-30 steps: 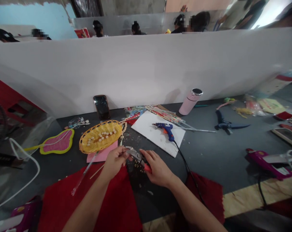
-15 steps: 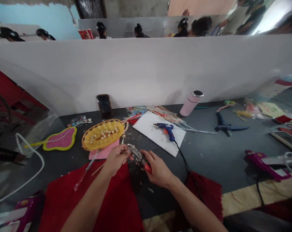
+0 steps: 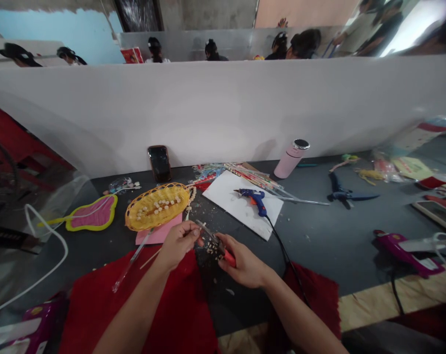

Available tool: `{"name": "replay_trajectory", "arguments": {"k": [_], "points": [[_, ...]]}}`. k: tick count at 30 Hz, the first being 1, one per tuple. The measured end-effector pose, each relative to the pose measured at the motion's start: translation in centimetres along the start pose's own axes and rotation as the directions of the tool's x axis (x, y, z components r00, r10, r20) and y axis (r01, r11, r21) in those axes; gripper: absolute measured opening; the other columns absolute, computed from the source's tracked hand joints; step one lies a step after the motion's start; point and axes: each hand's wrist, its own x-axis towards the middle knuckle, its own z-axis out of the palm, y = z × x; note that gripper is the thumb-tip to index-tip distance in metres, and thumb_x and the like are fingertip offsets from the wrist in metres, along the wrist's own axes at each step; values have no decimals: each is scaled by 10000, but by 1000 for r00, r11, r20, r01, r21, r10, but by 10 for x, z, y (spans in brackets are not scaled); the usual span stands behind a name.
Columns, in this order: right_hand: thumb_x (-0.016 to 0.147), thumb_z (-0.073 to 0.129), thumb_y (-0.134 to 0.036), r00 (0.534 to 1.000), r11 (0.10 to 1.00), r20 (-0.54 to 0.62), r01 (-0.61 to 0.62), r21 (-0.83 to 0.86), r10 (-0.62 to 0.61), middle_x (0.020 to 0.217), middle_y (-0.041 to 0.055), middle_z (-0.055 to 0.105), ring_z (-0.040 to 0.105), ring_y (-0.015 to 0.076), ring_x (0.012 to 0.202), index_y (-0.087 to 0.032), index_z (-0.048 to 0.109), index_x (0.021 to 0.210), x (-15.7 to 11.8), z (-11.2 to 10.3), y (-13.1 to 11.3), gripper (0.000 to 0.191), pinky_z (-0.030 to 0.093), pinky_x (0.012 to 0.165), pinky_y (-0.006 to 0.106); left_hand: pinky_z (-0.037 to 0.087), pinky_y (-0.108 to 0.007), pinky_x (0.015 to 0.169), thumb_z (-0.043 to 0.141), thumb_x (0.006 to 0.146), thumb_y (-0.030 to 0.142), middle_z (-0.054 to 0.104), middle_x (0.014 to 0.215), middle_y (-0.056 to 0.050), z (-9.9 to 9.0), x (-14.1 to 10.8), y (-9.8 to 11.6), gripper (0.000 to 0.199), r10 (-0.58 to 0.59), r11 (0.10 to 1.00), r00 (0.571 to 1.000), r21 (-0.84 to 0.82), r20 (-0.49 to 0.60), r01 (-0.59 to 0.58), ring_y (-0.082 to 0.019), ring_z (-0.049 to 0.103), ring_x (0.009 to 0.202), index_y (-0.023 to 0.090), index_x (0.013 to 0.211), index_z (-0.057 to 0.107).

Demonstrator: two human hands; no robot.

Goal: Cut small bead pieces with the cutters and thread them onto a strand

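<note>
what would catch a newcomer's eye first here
Probably the yellow basket of small pale pieces, left of centre, and the large red cloth below it. The blue glue gun stands out on a white board, right of centre. Front and centre, the right hand holds red-handled pliers.

The pliers (image 3: 214, 239) look metal with plastic grips (image 3: 229, 258), the red cloth (image 3: 180, 307) matt.

Pliers (image 3: 214, 239): red grip. Basket (image 3: 154, 196): yellow weave. Glue gun (image 3: 257, 197): blue, orange trigger. Board (image 3: 241, 207) white. Bottle (image 3: 289, 161) pink. Cloth (image 3: 174, 305) red. Tabletop (image 3: 318, 241) dark grey.
</note>
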Motion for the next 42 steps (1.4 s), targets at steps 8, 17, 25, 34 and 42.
{"name": "replay_trajectory", "arguments": {"k": [8,17,25,34,42], "points": [[756,538,-136,998,991,-48,-39,-128,33,1217,113,485,481,228,1109,-187,321,1358,3,3,3,642,386,982,375,199,-179,413,572,797,363,584,581,2,0,2,-3,244,-26,999,1000,-40,11,26,-33,309,414,126,749,545],[752,520,-114,999,979,-37,-13,-203,6,1160,107,492,495,216,1053,-184,318,1357,4,4,6,641,410,953,352,144,-184,383,594,786,361,581,547,8,-5,2,-2,239,-102,986,989,-122,110,115,-20,275,360,127,791,547],[756,503,-118,988,969,-120,-122,-213,98,1159,105,501,515,215,1027,-185,337,1322,4,13,2,594,420,927,341,297,-195,445,525,826,401,632,667,-15,0,4,-4,261,40,987,999,155,-32,-34,-72,408,452,147,832,590],[777,513,-140,989,992,-112,-107,-63,100,1214,108,502,513,222,1087,-184,329,1332,2,10,0,587,400,975,374,434,-268,680,458,871,326,693,731,-29,0,4,-12,231,301,831,946,518,-118,-200,-184,625,705,192,939,633],[750,540,-129,994,997,-89,-61,49,65,1316,116,463,447,222,1206,-165,338,1339,-1,8,8,623,346,1040,405,415,-247,606,431,882,307,667,703,-19,8,2,-13,220,316,839,937,507,-152,-200,-153,582,608,190,911,615]]}}
